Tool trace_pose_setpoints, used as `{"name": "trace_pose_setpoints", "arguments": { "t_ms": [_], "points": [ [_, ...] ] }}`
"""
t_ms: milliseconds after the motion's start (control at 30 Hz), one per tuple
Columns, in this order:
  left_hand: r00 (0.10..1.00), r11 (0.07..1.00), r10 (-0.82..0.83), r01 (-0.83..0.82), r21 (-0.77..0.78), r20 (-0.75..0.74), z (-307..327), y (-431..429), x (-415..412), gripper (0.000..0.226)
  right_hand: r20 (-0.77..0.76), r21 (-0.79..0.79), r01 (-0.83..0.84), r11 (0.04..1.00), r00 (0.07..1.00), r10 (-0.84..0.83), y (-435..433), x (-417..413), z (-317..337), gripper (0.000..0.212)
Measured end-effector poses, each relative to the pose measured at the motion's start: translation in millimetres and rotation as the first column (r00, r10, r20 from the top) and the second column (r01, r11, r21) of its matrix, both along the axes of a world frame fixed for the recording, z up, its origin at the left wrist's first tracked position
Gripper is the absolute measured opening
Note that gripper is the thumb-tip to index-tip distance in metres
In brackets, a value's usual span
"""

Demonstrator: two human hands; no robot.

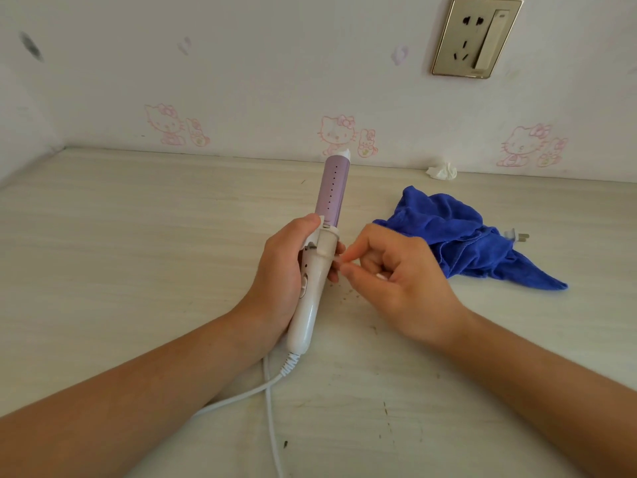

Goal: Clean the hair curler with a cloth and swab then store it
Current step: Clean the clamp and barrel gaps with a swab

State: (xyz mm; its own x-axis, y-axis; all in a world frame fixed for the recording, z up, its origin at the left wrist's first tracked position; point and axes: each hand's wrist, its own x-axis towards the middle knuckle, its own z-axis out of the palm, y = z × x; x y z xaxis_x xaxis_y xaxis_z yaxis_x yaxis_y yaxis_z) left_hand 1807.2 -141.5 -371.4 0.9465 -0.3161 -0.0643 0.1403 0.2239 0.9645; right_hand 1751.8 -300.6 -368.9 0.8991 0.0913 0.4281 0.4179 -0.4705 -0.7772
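Note:
The hair curler [331, 191] has a lilac barrel and a white handle. My left hand [281, 270] grips the handle and holds the curler upright-tilted above the table, barrel pointing toward the wall. My right hand [396, 281] pinches a thin white swab [339, 262] between thumb and forefinger, its tip touching the white collar of the curler. The blue cloth [458, 236] lies crumpled on the table to the right, apart from both hands.
The curler's white cord [270, 401] trails toward the near edge; its plug [517, 236] lies beside the cloth. A crumpled white tissue [442, 171] sits by the wall. A wall socket [477, 36] is up right. Dark crumbs dot the light wooden table [138, 253].

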Motion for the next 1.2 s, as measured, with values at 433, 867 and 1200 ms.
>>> {"name": "trace_pose_setpoints", "arguments": {
  "t_ms": [433,867,1200],
  "points": [
    [0.99,0.988,0.036,-0.056,0.145,0.134,7.0,3.7,-2.3,0.047,0.004,-0.052,-0.101,0.994,0.995,0.101,4.4,-4.8,1.9,0.007],
    [0.999,0.998,-0.049,0.049,-0.025,-0.001,-1.0,7.0,4.9,0.047,0.004,-0.127,-0.157,0.979,0.987,0.158,11.7,-10.0,0.1,0.009],
    [0.992,0.992,-0.126,0.126,0.008,-0.004,-1.2,13.1,7.1,0.049,-0.088,-0.163,-0.258,0.952,0.965,0.246,11.4,-14.6,-1.8,0.01]
  ]
}}
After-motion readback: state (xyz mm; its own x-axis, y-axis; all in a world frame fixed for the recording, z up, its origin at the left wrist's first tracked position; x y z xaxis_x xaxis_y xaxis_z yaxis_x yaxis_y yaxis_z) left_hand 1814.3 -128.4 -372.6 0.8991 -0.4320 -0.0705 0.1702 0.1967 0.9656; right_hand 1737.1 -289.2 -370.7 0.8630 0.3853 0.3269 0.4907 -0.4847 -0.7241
